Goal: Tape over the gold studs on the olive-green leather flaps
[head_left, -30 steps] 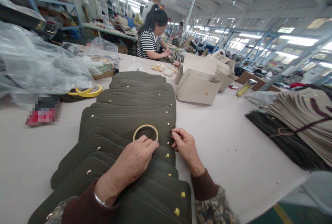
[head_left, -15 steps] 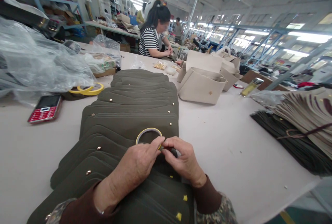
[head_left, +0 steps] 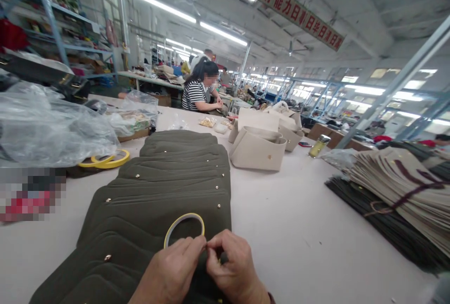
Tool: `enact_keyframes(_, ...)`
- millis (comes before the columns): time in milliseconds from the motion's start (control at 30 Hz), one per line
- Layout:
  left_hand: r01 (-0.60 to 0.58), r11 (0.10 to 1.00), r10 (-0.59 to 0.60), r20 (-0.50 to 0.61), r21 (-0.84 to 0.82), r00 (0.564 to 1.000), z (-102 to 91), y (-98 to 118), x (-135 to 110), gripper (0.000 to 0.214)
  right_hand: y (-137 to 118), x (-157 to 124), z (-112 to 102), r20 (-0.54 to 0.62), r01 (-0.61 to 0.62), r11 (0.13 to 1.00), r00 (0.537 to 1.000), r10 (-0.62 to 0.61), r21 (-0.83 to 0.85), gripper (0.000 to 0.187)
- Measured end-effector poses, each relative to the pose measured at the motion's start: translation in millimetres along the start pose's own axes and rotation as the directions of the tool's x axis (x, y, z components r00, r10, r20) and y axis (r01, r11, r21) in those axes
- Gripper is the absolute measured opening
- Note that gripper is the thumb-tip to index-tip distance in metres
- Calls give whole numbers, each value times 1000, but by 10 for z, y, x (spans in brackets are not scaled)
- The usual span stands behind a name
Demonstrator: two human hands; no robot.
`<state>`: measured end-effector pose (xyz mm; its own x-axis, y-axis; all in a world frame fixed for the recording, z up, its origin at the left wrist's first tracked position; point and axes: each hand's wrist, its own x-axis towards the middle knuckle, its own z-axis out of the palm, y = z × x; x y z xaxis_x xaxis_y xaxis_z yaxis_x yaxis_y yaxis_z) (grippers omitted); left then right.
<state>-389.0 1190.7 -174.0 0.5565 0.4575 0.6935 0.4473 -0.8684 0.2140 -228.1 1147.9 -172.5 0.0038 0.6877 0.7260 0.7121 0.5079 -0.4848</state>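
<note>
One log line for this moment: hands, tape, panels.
left hand: holding yellow tape roll | right hand: curled close beside left, grip unclear | dark green panels: overlapping beneath, metal studs showing

this is a factory workshop, bag-making by the look of it. from the worker's spot, crowded shelves (head_left: 82,50) stand at eleven o'clock, a red-lettered banner (head_left: 284,7) hangs just past twelve above cream bags (head_left: 258,149), bundled cut pieces (head_left: 404,189) lie at two, and tube lights (head_left: 160,3) line the long hall.
</note>
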Motion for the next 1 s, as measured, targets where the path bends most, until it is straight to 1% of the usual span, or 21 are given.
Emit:
enact_keyframes(33, 7, 1000, -7, 8, 2, 1000, -7, 19, 17, 30, -21, 2, 7, 6, -68, 997, 998, 68, 26, 14)
enact_keyframes(67, 12, 1000, -12, 12, 5, 1000, -17, 42, 33, 30, -40, 7, 11, 30, -178, 981, 984, 176, 73, 14)
enact_keyframes(100, 13, 1000, -13, 9, 8, 1000, -27, 69, 47, 30, -52, 15, 13, 71, -318, 938, 948, 310, 138, 13)
enact_keyframes(133, 8, 1000, -8, -1, 6, 1000, -37, 95, 58, 30, -53, 27, 8, 123, -465, 859, 885, 449, 214, 12)
enact_keyframes(167, 1, 1000, -1, -11, 0, 1000, -47, 121, 64, 29, -39, 43, -4, 181, -593, 751, 805, 565, 291, 12)
enact_keyframes(200, -6, 1000, 6, -14, -7, 1000, -57, 142, 66, 28, -8, 60, -27, 238, -685, 635, 724, 647, 358, 13)
enact_keyframes(233, -9, 1000, 9, -2, -7, 1000, -65, 158, 63, 27, 38, 76, -59, 285, -741, 533, 658, 697, 408, 16)
enact_keyframes(267, -5, 1000, 5, 30, 3, 1000, -73, 168, 58, 25, 96, 90, -101, 318, -773, 461, 612, 725, 437, 20)
enact_keyframes(300, 8, 1000, -10, 85, 23, 996, -78, 171, 53, 23, 161, 100, -148, 349, -796, 416, 578, 737, 440, 24)
enact_keyframes(333, 30, 998, -38, 160, 52, 986, -82, 169, 50, 21, 227, 104, -197, 376, -814, 392, 556, 742, 429, 28)
enact_keyframes(367, 53, 995, -73, 247, 84, 966, -84, 162, 51, 18, 289, 102, -244, 393, -826, 389, 544, 742, 409, 31)
enact_keyframes(400, 77, 990, -111, 336, 115, 935, -84, 155, 57, 16, 341, 95, -283, 406, -834, 396, 538, 739, 384, 33)
enact_keyframes(467, 113, 982, -174, 476, 154, 862, -85, 144, 86, 13, 409, 68, -329, 423, -839, 437, 542, 726, 325, 33)
enact_keyframes(500, 125, 978, -194, 522, 165, 831, -86, 144, 107, 11, 423, 51, -336, 434, -837, 462, 546, 716, 292, 31)
enact_keyframes(567, 142, 975, -217, 569, 174, 794, -96, 151, 149, 10, 423, 20, -326, 450, -826, 516, 558, 697, 225, 27)
enact_keyframes(633, 144, 974, -219, 579, 173, 785, -108, 162, 174, 10, 396, 2, -305, 444, -806, 571, 575, 687, 160, 24)
enact_keyframes(700, 140, 975, -213, 567, 170, 796, -113, 167, 171, 10, 359, 0, -288, 421, -767, 634, 609, 672, 98, 21)
enact_keyframes(800, 144, 978, -204, 541, 153, 816, -96, 160, 135, 9, 306, 15, -266, 371, -645, 764, 711, 598, 5, 17)
enact_keyframes(867, 147, 979, -201, 542, 142, 816, -74, 151, 114, 9, 280, 23, -241, 338, -557, 830, 773, 537, -44, 16)
enact_keyframes(933, 140, 980, -197, 551, 144, 811, -53, 144, 109, 9, 263, 21, -210, 311, -502, 862, 810, 497, -69, 15)
enact_keyframes(1000, 133, 979, -197, 558, 153, 806, -42, 140, 120, 8, 256, 9, -186, 285, -492, 867, 822, 493, -79, 10)
